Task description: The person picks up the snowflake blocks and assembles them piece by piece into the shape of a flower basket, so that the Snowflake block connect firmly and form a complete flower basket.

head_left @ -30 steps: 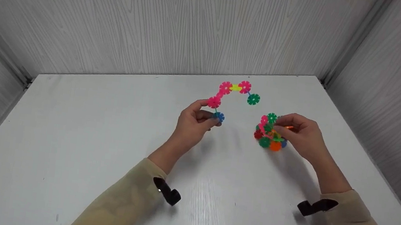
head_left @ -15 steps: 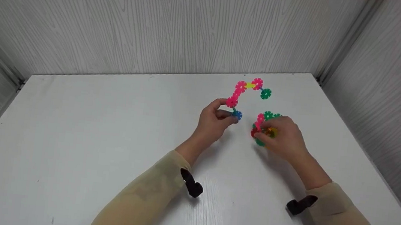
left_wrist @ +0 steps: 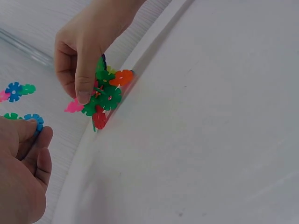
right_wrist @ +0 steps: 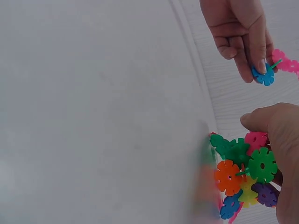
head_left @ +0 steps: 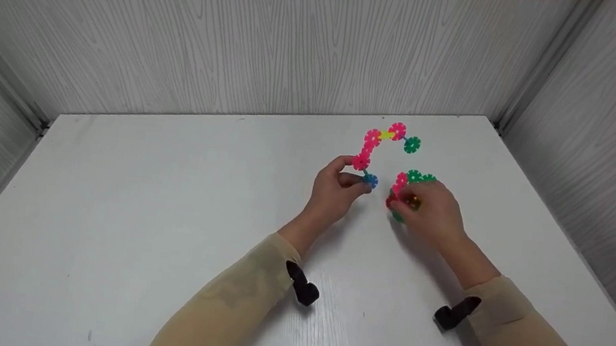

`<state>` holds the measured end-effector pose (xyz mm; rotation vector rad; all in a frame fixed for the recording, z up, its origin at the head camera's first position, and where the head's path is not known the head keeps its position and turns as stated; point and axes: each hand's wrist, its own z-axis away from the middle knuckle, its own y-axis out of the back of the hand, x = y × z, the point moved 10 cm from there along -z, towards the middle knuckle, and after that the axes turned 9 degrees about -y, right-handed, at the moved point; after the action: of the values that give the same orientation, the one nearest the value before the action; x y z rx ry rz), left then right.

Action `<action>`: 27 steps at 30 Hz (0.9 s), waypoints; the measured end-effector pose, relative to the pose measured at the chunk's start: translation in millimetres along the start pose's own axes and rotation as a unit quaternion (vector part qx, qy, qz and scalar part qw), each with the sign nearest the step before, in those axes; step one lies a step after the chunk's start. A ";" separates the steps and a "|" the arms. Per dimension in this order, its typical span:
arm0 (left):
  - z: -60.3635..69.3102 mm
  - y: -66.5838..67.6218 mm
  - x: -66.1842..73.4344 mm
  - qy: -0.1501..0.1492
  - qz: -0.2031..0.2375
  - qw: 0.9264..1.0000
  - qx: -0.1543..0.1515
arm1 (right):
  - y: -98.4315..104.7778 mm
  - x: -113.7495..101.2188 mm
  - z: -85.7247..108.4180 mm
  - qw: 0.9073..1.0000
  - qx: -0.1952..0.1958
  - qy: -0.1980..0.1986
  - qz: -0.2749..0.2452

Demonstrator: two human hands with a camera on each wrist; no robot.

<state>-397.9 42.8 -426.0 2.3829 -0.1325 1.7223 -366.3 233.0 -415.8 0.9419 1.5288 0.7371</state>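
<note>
My left hand pinches a blue snowflake disc between thumb and fingers. That disc ends a curved chain of interlocking plastic discs, mostly pink, with a yellow one and a green one at the far end; the chain hangs above the table. Close by on the right, my right hand pinches a rounded cluster of snowflake discs at its pink and red side. Green, orange, yellow, blue and purple discs show in the right wrist view. The hand hides much of the cluster in the head view. Chain and cluster are apart.
A white table lies under both hands. Pale wood-grain panels rise behind it and at both sides. Black wrist cameras sit at the cuffs of both tan sleeves.
My left hand has carried the chain to the right, nearer the cluster. My right hand has shifted its fingers from the cluster's orange disc to its left, pink and red side.
</note>
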 end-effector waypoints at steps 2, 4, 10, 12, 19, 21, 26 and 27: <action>0.0 0.2 -1.1 -0.001 -0.005 1.000 0.001 | -1.5 -4.0 0.5 1.000 -0.002 0.012 0.003; 0.2 0.7 -2.5 0.000 -0.011 1.000 0.003 | -2.5 -8.2 0.9 1.000 -0.002 0.024 0.002; 2.2 2.2 -7.8 0.006 -0.032 0.999 0.005 | -4.2 -23.5 4.4 0.997 0.010 0.079 -0.016; 3.3 3.3 -9.4 0.007 -0.037 0.999 0.005 | -4.8 -29.5 5.2 0.994 0.018 0.102 -0.020; 10.0 7.4 -12.7 0.013 -0.040 0.999 0.002 | -10.3 -40.7 5.2 0.993 0.023 0.112 -0.021; 11.9 8.6 -13.3 0.017 -0.042 0.999 0.001 | -10.7 -43.9 5.7 0.993 0.027 0.114 -0.018; 14.6 11.2 -13.6 0.020 -0.046 0.999 0.000 | -10.4 -50.4 6.9 0.991 0.041 0.129 -0.022; 14.8 11.5 -13.4 0.020 -0.047 0.999 0.000 | -10.3 -50.9 7.0 0.990 0.043 0.130 -0.023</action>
<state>-390.5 27.8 -442.0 2.3136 -0.0152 1.7265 -359.0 183.2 -401.2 0.8978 1.8174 0.7893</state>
